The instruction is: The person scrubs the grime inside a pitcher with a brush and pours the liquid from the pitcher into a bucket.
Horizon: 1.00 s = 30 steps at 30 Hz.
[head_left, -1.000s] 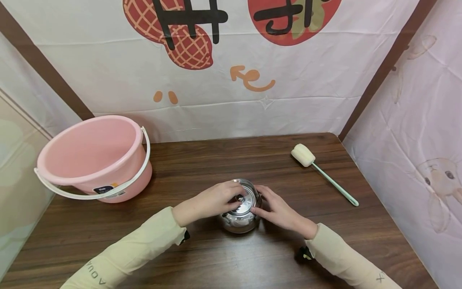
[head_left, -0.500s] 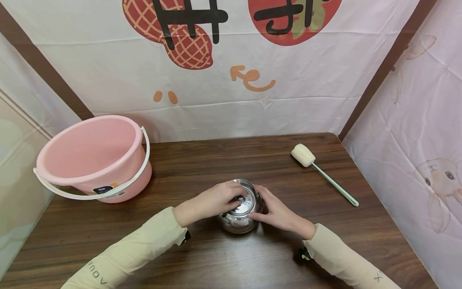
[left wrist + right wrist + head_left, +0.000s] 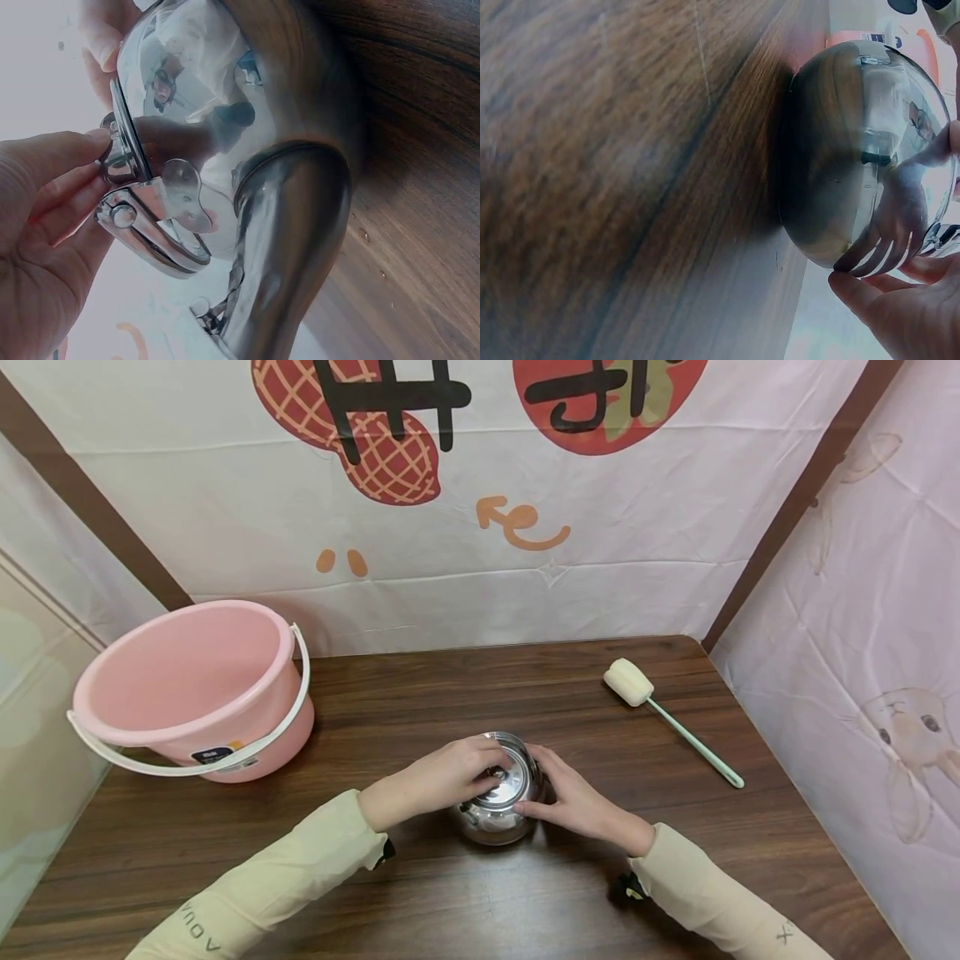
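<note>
A shiny stainless steel kettle (image 3: 493,829) stands upright on the table. My left hand (image 3: 435,777) pinches the knob (image 3: 118,169) of its lid (image 3: 517,787) between thumb and fingers. The lid lies over the kettle's top. From the right, my right hand (image 3: 585,806) holds the kettle, thumb by the lid's near edge and fingers against the far right side. The left wrist view shows the spout (image 3: 292,232) and the hinged handle (image 3: 154,236), which is folded down. The kettle's inside is hidden.
A pink bucket (image 3: 288,727) with a white handle stands at the left of the brown wooden table (image 3: 420,693). At the right lies a sponge brush (image 3: 628,682) with a light green stick. Printed cloth (image 3: 450,602) hangs behind the table.
My right hand has shifted slightly left, its thumb sliding a little along the lid's near edge. The left hand and the kettle look unmoved.
</note>
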{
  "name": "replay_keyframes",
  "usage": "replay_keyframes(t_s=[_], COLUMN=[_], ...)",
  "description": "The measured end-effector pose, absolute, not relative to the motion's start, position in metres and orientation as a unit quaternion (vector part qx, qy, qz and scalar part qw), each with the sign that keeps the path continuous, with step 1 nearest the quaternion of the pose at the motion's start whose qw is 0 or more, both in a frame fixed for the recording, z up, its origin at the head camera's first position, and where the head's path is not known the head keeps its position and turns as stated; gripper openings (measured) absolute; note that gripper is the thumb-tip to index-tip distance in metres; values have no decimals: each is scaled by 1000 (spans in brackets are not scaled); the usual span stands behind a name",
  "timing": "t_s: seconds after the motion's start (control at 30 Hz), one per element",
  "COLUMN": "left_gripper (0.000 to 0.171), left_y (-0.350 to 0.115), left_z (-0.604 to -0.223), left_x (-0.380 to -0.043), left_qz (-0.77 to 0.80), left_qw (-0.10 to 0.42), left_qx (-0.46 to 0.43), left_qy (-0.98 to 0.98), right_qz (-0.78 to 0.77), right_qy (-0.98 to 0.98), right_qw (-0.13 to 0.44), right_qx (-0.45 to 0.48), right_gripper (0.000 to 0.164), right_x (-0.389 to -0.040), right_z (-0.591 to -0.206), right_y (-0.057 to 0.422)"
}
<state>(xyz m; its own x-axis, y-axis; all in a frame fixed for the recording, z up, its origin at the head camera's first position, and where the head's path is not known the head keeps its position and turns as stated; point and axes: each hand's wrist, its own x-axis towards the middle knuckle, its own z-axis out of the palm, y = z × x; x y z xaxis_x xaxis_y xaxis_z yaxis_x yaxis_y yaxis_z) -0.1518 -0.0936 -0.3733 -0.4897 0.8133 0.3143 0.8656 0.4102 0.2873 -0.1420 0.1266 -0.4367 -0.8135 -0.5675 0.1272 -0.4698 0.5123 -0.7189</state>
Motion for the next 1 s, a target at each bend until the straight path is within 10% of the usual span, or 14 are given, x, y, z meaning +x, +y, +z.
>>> replay_keyframes(t_s=[1.0], left_gripper=[18], left_y=[-103], left_z=[-336], left_x=[-164], left_qz=[-226], left_qw=[113], left_qx=[-475], left_qy=[-843], right_qz=[-392], right_qy=[866], right_qw=[56], right_qx=[-304], right_gripper=[76], right_x=[-143], right_z=[-438], right_y=[128])
